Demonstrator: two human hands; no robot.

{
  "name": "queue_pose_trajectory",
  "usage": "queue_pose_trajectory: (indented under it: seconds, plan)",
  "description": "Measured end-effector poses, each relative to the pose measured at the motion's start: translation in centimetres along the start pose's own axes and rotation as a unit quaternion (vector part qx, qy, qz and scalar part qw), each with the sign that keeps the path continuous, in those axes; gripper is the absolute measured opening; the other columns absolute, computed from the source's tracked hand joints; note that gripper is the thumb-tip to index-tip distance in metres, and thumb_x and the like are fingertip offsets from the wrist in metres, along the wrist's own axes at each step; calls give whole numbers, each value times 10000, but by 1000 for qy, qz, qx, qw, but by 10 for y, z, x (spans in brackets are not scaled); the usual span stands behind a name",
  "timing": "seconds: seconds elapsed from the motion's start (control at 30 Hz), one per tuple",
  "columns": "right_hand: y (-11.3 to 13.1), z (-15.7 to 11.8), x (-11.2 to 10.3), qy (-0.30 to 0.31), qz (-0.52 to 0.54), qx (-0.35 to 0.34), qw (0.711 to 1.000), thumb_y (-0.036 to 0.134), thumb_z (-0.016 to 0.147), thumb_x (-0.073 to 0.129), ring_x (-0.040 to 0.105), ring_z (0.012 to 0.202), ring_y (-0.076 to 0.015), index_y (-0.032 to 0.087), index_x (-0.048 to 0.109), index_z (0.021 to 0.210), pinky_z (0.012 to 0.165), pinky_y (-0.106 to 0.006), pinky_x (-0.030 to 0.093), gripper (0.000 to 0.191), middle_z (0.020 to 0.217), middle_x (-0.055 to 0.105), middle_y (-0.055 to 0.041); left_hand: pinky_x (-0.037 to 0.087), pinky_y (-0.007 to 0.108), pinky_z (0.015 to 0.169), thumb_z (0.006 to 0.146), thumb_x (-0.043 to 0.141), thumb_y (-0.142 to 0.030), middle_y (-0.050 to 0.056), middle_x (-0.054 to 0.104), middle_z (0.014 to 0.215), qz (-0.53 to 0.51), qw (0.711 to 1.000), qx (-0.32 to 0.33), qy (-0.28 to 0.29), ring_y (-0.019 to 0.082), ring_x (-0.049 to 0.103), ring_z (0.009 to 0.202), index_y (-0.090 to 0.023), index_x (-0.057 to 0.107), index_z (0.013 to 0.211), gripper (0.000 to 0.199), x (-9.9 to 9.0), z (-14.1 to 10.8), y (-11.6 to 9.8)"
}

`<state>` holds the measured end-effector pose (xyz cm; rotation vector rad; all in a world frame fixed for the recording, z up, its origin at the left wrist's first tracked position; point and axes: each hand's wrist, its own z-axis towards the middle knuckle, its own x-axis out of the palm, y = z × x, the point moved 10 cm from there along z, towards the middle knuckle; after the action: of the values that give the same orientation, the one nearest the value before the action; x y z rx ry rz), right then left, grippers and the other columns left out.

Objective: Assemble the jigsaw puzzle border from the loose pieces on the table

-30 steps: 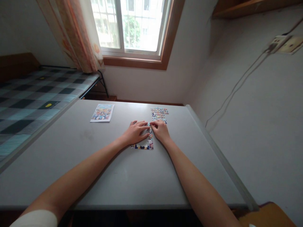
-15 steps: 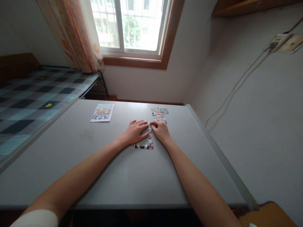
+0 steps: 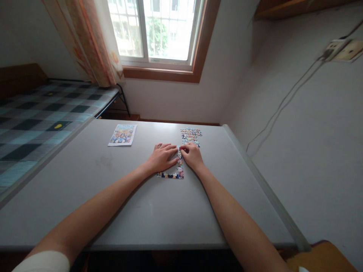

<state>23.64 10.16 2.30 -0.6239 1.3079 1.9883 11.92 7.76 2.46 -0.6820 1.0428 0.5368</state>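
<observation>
Joined jigsaw pieces form an L-shaped strip on the grey table, one leg along the bottom and one up the right side. My left hand lies flat with fingers spread, its fingertips and thumb touching the upright leg. At the top of that leg, my right hand has its thumb and forefinger pinched at a small light-blue puzzle piece, mostly hidden by the fingers. Just beyond the right hand is a spread of loose puzzle pieces.
A printed picture card lies at the back left of the table. A bed with a checked cover adjoins the left side. The wall with a hanging cord is on the right, and a window is behind.
</observation>
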Motion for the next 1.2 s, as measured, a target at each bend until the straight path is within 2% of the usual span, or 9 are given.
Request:
queue_pose_trajectory:
  seconds: [0.8, 1.2]
  plan:
    - [0, 0, 2, 13, -3, -7, 1000, 194, 802, 574, 547, 763, -164, 206, 741, 809, 792, -303, 417, 168, 796, 636, -41, 264, 436, 1052, 868, 497, -442, 29, 564, 1308, -3, 1000, -6, 2, 237, 453, 1232, -296, 573, 1233, 400, -4, 1, -3]
    - [-2, 1, 1, 0, -11, 9, 1000, 202, 782, 575, 536, 746, -163, 189, 743, 778, 790, -299, 410, 168, 767, 619, -43, 262, 439, 1049, 873, 488, -461, 21, 552, 1324, 15, 1000, -4, 4, 243, 438, 1244, -300, 575, 1231, 402, -3, 0, -3]
